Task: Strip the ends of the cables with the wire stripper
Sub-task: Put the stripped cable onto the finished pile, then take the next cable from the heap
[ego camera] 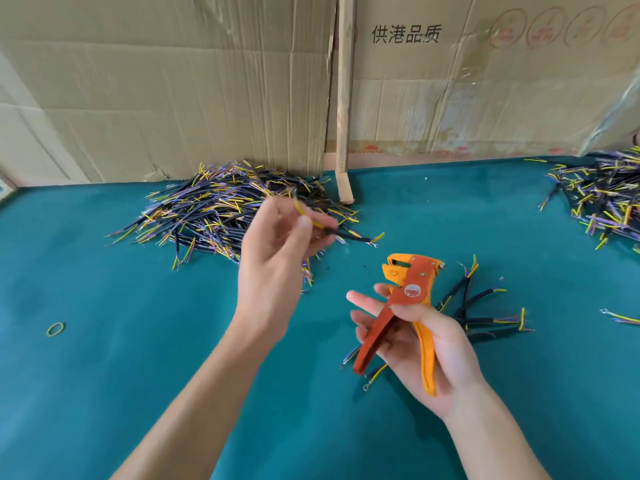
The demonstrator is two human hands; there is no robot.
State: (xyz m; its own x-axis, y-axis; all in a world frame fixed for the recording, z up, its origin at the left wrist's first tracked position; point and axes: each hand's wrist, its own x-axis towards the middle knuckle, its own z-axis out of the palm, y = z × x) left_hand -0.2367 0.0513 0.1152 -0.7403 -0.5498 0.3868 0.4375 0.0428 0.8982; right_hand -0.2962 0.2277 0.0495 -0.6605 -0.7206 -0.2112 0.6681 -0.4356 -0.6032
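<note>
My left hand (pixel 277 244) pinches one black cable (pixel 349 235) with yellow and purple wire ends, lifted just in front of the big cable pile (pixel 214 206). My right hand (pixel 419 344) holds the orange and red wire stripper (pixel 408 289) upright, jaws up. The thumb lies over its pivot and the handles are spread across the palm. The held cable's free end, with a ring terminal, points toward the stripper but stays apart from its jaws. A small bunch of cables (pixel 485 313) lies on the green table behind my right hand.
Green table cover (pixel 138 358) spans the view. Another cable pile (pixel 606 199) lies at the far right, with a loose cable (pixel 620 317) nearer. A yellow rubber band (pixel 55 329) lies at the left. Cardboard sheets (pixel 173 81) and a wooden strip (pixel 344 98) stand behind.
</note>
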